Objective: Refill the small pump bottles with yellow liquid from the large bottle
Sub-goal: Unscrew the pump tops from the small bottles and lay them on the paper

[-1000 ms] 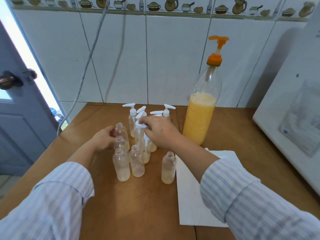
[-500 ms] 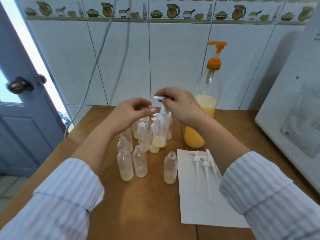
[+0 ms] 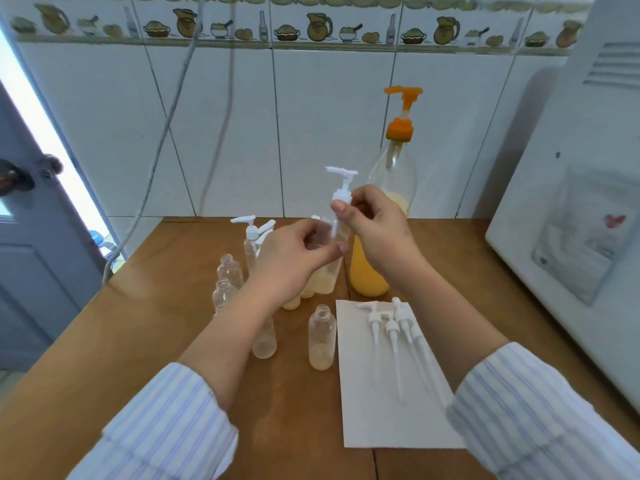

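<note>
Grip (image 3: 341,216) above loose pumps (image 3: 394,327), paper (image 3: 374,410)

**White tile and a wooden top**

I face a glossy white tiled wall (image 3: 322,133) with a jug-and-bowl border (image 3: 311,27). Below me, a brown wooden table (image 3: 166,306). Grey-blue panelled door (image 3: 31,271) left, daylight beside it; white appliance (image 3: 571,202) right.

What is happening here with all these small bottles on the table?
A person is taking the pumps off small bottles before refilling them. The left hand holds a small bottle above the table, while the right hand pinches its white pump at the collar. Several removed pumps lie on a white sheet. The large bottle of yellow liquid stands behind.
</note>
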